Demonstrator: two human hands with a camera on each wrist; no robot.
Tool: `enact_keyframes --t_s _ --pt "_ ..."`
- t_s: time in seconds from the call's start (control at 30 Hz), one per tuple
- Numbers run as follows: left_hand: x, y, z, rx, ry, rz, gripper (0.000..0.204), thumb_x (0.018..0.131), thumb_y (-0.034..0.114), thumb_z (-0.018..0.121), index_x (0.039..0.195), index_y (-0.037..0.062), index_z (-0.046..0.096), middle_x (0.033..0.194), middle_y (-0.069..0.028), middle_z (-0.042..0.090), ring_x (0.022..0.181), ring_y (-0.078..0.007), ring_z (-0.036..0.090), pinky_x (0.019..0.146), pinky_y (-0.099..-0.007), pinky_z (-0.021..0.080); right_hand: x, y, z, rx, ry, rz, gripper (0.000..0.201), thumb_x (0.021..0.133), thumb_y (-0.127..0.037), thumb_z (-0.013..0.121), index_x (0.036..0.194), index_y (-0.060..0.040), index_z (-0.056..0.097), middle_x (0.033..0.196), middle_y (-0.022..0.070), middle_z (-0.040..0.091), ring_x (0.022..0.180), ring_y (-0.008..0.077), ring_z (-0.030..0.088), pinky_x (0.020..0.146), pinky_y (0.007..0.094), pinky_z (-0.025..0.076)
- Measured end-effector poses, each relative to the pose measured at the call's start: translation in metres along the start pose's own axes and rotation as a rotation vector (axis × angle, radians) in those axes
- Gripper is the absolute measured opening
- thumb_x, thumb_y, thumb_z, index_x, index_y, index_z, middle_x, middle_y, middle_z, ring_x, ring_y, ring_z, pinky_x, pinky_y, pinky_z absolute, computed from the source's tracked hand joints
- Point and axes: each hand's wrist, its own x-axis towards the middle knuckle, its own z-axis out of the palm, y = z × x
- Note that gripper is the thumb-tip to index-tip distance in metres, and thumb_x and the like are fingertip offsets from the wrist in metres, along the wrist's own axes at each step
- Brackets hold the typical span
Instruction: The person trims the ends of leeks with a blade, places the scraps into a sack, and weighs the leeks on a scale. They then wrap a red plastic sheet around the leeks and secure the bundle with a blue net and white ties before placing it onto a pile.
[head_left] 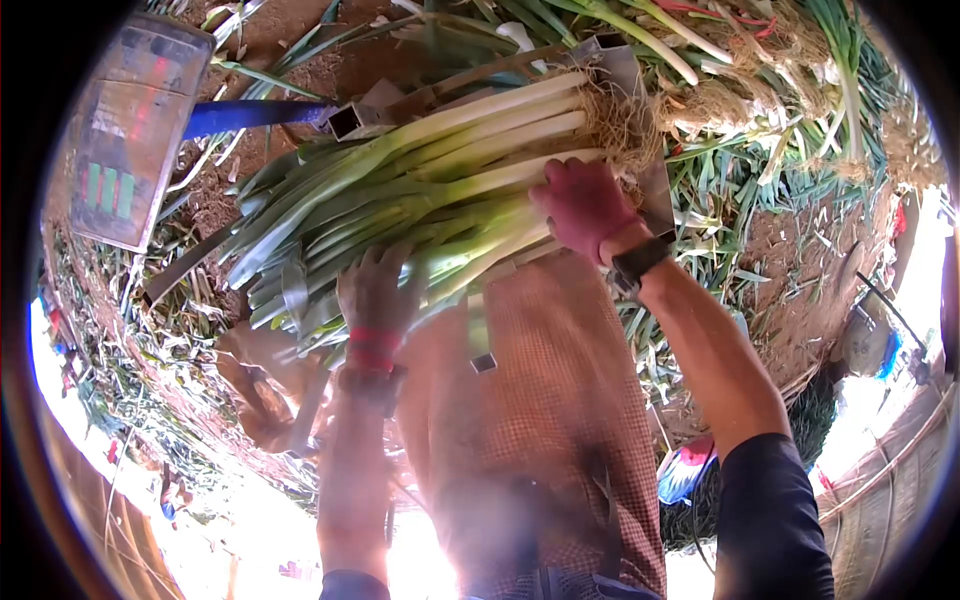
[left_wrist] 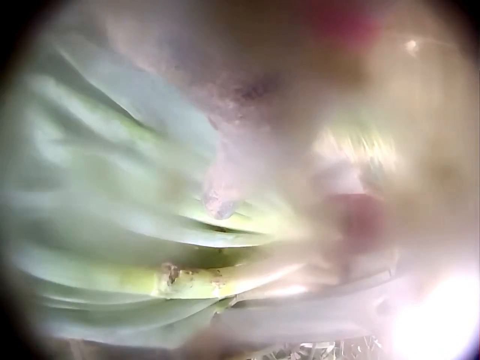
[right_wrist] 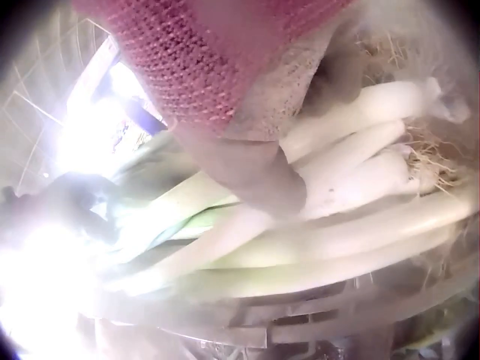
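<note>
A thick bundle of leeks (head_left: 480, 150) lies slantwise on a metal frame (head_left: 655, 195), green leaves to the left and white stalks with roots to the right. The left hand (head_left: 380, 290), in a greyish glove, rests on the leaves along the near side, its fingers extended. In the left wrist view, broad leaves (left_wrist: 105, 172) sit beside the blurred hand. The right hand (head_left: 585, 205), in a pink glove, bends its fingers over the near white stalks below the roots. In the right wrist view, a digit of the right hand (right_wrist: 255, 176) presses between white stalks (right_wrist: 360, 180); its other fingers are partly hidden.
A worn box (head_left: 140, 130) with green bars stands at the upper left, joined by a blue strap (head_left: 255, 117) to the frame. More leeks (head_left: 750, 100) lie at the upper right. Loose leaves and brown soil (head_left: 800, 250) surround the frame; the person's checked clothing (head_left: 550, 370) is close below.
</note>
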Motion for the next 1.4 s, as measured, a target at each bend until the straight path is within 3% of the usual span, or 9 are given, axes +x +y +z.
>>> enact_keyframes --t_s 0.1,0.33,0.5,0.83,0.97,1.1,1.2,1.33,1.4 --pt "-0.009 0.001 0.002 0.036 -0.091 -0.049 0.036 0.081 0.033 0.075 0.114 0.0205 0.072 0.1 -0.0073 0.07 0.092 -0.0307 0.066 0.081 -0.0458 0.049 -0.005 0.01 0.0 -0.01 -0.088 0.023 0.016 0.082 -0.022 0.07 0.097 -0.0151 0.073 0.097 0.0079 0.064 0.095 0.0286 0.067 0.086 0.0469 0.052" --pt "0.0 0.023 0.027 0.053 0.039 0.072 0.037 0.076 0.032 0.077 0.111 0.0217 0.073 0.092 -0.0051 0.067 0.09 -0.0307 0.065 0.08 -0.0475 0.048 -0.025 0.034 0.001 -0.054 -0.42 0.09 0.029 0.085 -0.033 0.073 0.105 -0.0127 0.073 0.107 0.0106 0.068 0.102 0.0294 0.068 0.09 0.0436 0.054" --pt "-0.007 0.012 0.039 -0.013 0.028 0.025 0.034 0.076 0.034 0.078 0.108 0.0236 0.075 0.092 -0.0051 0.067 0.088 -0.0302 0.064 0.081 -0.0461 0.047 -0.035 0.03 0.013 0.119 -0.181 0.186 0.031 0.077 -0.028 0.079 0.1 -0.0091 0.07 0.101 0.0118 0.065 0.093 0.0344 0.068 0.082 0.047 0.056" --pt "-0.016 0.001 0.049 -0.02 0.326 0.07 0.037 0.085 0.052 0.072 0.108 0.0227 0.076 0.097 -0.0025 0.067 0.09 -0.0272 0.063 0.079 -0.046 0.049 -0.025 0.026 0.02 0.284 0.175 0.179 0.034 0.074 -0.02 0.081 0.104 -0.0084 0.068 0.104 0.011 0.064 0.097 0.0335 0.067 0.086 0.0454 0.055" --pt "-0.007 0.001 0.065 -0.007 0.391 0.135 0.03 0.08 0.039 0.077 0.106 0.0233 0.078 0.097 -0.0028 0.066 0.093 -0.028 0.062 0.076 -0.0442 0.051 -0.008 0.04 0.031 0.376 -0.019 0.313 0.044 0.076 -0.025 0.082 0.114 -0.0071 0.068 0.117 0.0142 0.065 0.107 0.0368 0.065 0.092 0.0456 0.054" --pt "-0.004 0.013 0.06 0.058 0.23 0.03 0.034 0.073 0.046 0.08 0.104 0.0318 0.077 0.102 -0.0007 0.067 0.095 -0.0278 0.062 0.088 -0.0459 0.048 -0.025 0.035 0.042 0.399 0.076 0.224 0.042 0.075 -0.026 0.082 0.11 -0.0076 0.069 0.11 0.0156 0.067 0.107 0.0371 0.064 0.094 0.0465 0.052" --pt "-0.004 0.016 0.053 -0.001 0.228 0.03 0.037 0.071 0.038 0.081 0.107 0.0296 0.076 0.104 -0.0015 0.067 0.095 -0.0274 0.062 0.088 -0.047 0.048 -0.018 0.022 0.049 0.456 0.104 0.393 0.039 0.074 -0.024 0.083 0.106 -0.006 0.069 0.111 0.0156 0.066 0.108 0.0368 0.064 0.094 0.0458 0.052" --pt "-0.002 0.024 0.022 -0.077 0.176 0.021 0.042 0.078 0.036 0.078 0.112 0.0124 0.071 0.113 -0.0089 0.068 0.101 -0.0343 0.063 0.087 -0.048 0.048 -0.016 0.018 0.046 0.483 0.113 0.361 0.04 0.073 -0.024 0.083 0.105 -0.0044 0.07 0.113 0.0163 0.064 0.106 0.039 0.063 0.09 0.0471 0.052" --pt "0.004 0.026 0.011 -0.028 0.328 0.041 0.043 0.08 0.035 0.076 0.116 0.0117 0.071 0.116 -0.0107 0.068 0.103 -0.0352 0.063 0.092 -0.048 0.047 -0.015 0.011 0.047 0.468 0.098 0.364 0.041 0.071 -0.023 0.084 0.104 -0.0042 0.069 0.109 0.0156 0.065 0.105 0.039 0.063 0.089 0.0474 0.052"
